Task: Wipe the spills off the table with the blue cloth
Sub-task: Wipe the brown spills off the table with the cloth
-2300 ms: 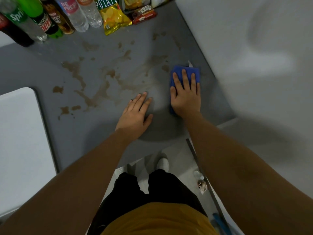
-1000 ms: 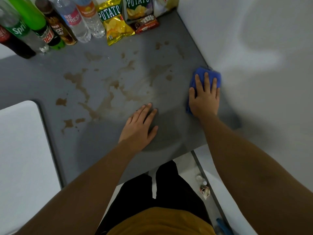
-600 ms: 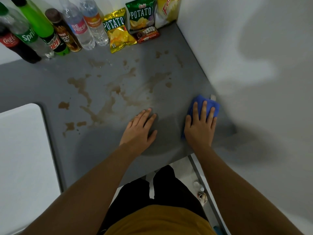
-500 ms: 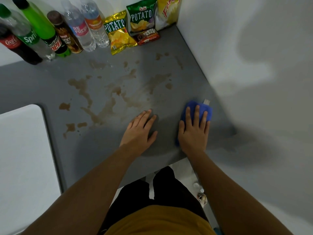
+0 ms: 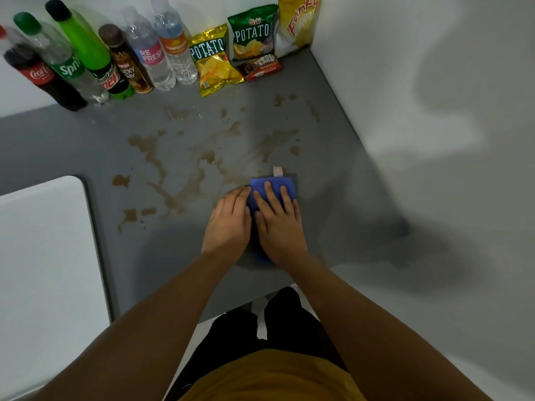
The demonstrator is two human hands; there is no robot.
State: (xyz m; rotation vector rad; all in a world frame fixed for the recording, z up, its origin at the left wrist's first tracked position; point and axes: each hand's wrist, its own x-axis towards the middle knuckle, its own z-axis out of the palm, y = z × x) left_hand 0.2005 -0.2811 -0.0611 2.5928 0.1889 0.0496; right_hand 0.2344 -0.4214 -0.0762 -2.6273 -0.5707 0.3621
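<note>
Both forearms are seen bare to the frame edge; no sleeves, watch or rings are visible. The left hand (image 5: 228,227) and right hand (image 5: 279,224) are ungloved. A mustard-yellow top (image 5: 269,377) and black trousers (image 5: 260,331) are worn.

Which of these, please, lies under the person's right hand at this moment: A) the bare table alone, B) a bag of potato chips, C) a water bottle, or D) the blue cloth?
D: the right hand lies flat on the blue cloth, pressing it onto the grey table.
</note>
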